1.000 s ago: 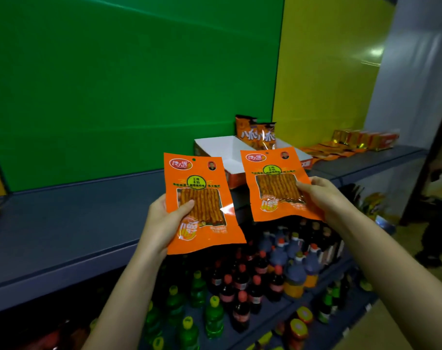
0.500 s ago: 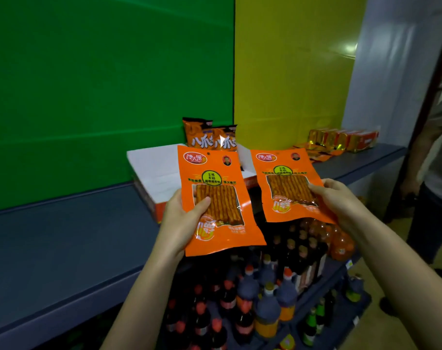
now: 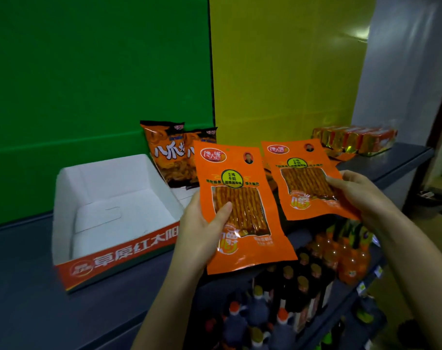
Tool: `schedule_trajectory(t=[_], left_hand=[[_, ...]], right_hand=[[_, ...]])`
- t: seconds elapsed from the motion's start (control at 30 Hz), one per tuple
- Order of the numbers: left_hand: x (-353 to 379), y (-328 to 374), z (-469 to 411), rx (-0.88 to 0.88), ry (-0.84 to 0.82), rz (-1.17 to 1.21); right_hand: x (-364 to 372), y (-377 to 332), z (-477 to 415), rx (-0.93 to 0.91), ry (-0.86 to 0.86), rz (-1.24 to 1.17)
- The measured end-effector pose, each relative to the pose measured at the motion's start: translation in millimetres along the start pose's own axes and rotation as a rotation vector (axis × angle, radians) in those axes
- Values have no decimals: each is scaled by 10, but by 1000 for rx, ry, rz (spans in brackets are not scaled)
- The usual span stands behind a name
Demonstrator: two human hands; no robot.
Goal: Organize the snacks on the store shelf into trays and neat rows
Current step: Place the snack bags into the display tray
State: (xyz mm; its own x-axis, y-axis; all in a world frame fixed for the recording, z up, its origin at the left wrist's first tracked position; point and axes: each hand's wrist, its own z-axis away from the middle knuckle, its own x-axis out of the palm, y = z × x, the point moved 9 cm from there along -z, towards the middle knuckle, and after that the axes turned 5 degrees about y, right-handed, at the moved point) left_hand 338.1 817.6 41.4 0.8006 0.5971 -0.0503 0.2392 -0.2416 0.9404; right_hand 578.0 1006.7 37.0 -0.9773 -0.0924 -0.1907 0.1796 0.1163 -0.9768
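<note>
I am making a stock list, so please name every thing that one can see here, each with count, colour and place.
tray: one, white with a red front, left on the shelf
packets: two, orange, held up before the shelf
bags: two, dark orange, standing at the wall by the tray's back right corner
packs: a row, count unclear, orange-yellow, far right on the shelf
shelf: one, dark grey
bottles: many, dark or orange, below the shelf
panels: two, green left, yellow right
hands: two, left hand holds one packet, right hand the other
</note>
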Motion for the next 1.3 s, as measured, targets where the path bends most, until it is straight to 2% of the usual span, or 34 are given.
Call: schedule_trajectory(t=[0.33,0.9,1.1,1.2,1.3], left_hand=[[604,-104,-253,4,109,-92],[1578,-352,-487,-119,334,-270],[1815,-401,-564,-79,468,-544],[1826,-375,-595,-49,538,-760],[1869,-400,-621,-79,540,-903]], right_hand=[[-164,150,-952,-8,-112,-19],[-419,531,-2071,10,-325,-71],[-501,631,-2247,5,-388,-134],[-475,635,-2288,-49,-417,-74],[-440,623,-2294,-100,-448,-29]])
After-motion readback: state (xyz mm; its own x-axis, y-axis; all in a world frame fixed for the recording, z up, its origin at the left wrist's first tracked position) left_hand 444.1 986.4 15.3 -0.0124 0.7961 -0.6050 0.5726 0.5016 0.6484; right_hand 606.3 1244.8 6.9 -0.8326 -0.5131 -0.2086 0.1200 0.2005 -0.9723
